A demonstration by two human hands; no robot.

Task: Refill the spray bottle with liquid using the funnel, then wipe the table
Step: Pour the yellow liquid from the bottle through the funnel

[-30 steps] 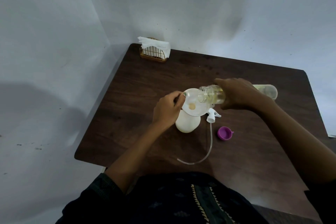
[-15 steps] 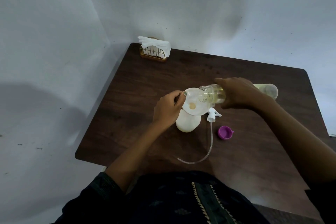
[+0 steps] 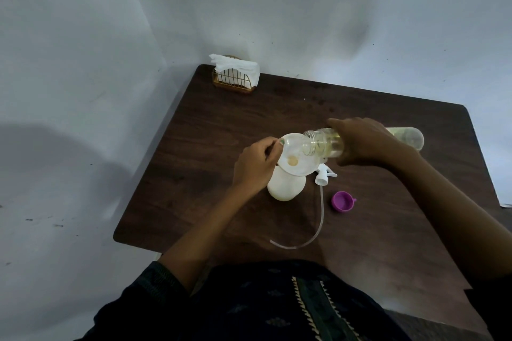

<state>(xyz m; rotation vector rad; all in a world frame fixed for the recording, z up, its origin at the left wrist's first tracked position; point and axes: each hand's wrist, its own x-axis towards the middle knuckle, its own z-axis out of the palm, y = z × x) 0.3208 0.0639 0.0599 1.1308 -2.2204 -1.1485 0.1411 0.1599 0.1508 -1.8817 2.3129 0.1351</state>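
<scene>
A white spray bottle [image 3: 285,187] stands on the dark wooden table [image 3: 221,133] with a clear funnel [image 3: 293,163] set in its neck. My left hand [image 3: 256,165] pinches the funnel's left rim. My right hand [image 3: 363,141] grips a clear refill bottle [image 3: 324,144] of yellowish liquid, tipped on its side with its mouth over the funnel. A little yellowish liquid shows at the funnel's throat. The white spray head [image 3: 322,176] with its long clear tube [image 3: 310,238] lies on the table to the right of the spray bottle.
A purple cap [image 3: 343,201] lies open side up right of the tube. A wire holder of white napkins [image 3: 235,77] stands at the far left corner. Walls close the table's left and far sides. Its near edge is at my body.
My right hand has lifted the refill bottle slightly. The left hand and the funnel have not moved.
</scene>
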